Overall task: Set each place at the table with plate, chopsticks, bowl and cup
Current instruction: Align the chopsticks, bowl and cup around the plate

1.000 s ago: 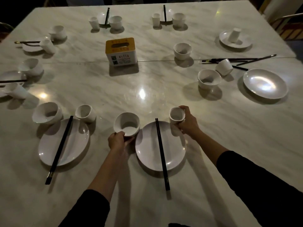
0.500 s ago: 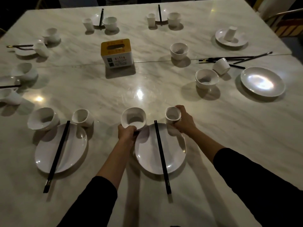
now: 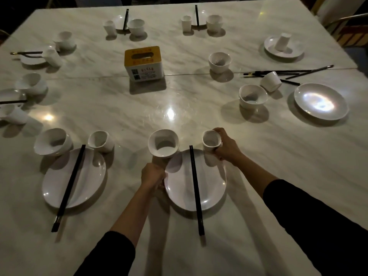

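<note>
- While gripping the small white cup (image 3: 211, 140) in the curled fingers of the right hand (image 3: 227, 146), held it upright just beyond the far right rim of the round white plate (image 3: 211, 182).
- Pinched that plate's left rim with the left hand (image 3: 152, 175), fingers curled at the edge.
- Noted the deep white bowl (image 3: 163, 143) at the plate's far left rim, free of both hands; touching or merely overlapping in view, could not tell.
- Noted the pair of black chopsticks (image 3: 196, 188) lying across the plate's middle, near ends overhanging the pale marble tabletop (image 3: 119, 108).
- Judged the step as squaring up this place: needed to seat the cup flat on the tabletop, clear of the rim, level with the bowl.
- Needed any nudge of the plate slow and level, to avoid rolling the loose chopsticks off.
- Could have copied the neighbouring plate (image 3: 89, 176) on the left, with bowl and cup set beyond it.
</note>
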